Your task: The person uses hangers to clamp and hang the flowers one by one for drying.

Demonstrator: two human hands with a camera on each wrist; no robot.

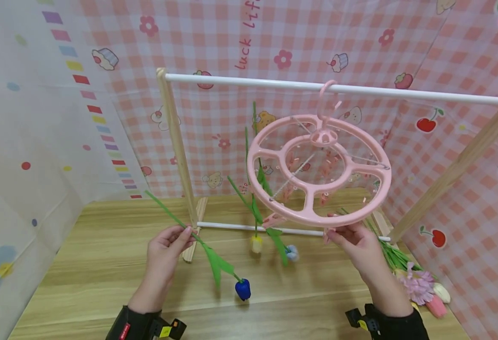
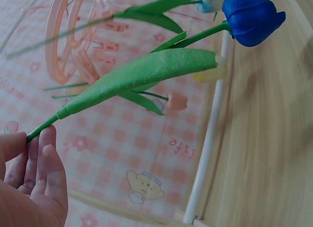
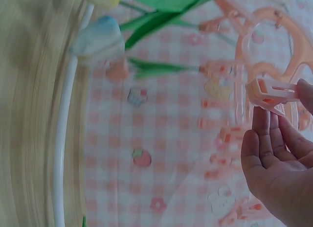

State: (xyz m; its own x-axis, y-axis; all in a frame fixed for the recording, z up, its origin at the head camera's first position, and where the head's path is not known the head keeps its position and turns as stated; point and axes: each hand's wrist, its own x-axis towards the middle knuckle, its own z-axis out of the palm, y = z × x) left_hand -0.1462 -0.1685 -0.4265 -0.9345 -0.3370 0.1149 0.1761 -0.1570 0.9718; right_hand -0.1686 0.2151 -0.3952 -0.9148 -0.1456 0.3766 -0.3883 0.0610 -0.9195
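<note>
A round pink clip hanger point(image 1: 308, 216) hangs by its hook from a white rail, with several small clips below its ring. My left hand point(image 1: 166, 250) pinches the green stem of a blue tulip point(image 1: 243, 289) between thumb and fingers; the bloom points down to the right. At the hanger's front edge, my right hand point(image 1: 359, 248) pinches a pink clip point(image 3: 276, 91) with nothing in its mouth. A yellow tulip point(image 1: 256, 244), a white-and-blue tulip point(image 1: 291, 253) and a pink tulip point(image 2: 177, 102) hang head down from the hanger's other clips.
The white rail point(image 1: 240, 82) rests on a wooden stand with side posts, the left post point(image 1: 176, 141) and the right post point(image 1: 453, 174). A lower white bar point(image 1: 223, 227) crosses near the tabletop point(image 1: 91, 264). At right lies a bunch of artificial flowers point(image 1: 416, 285). Patterned cloth hangs behind.
</note>
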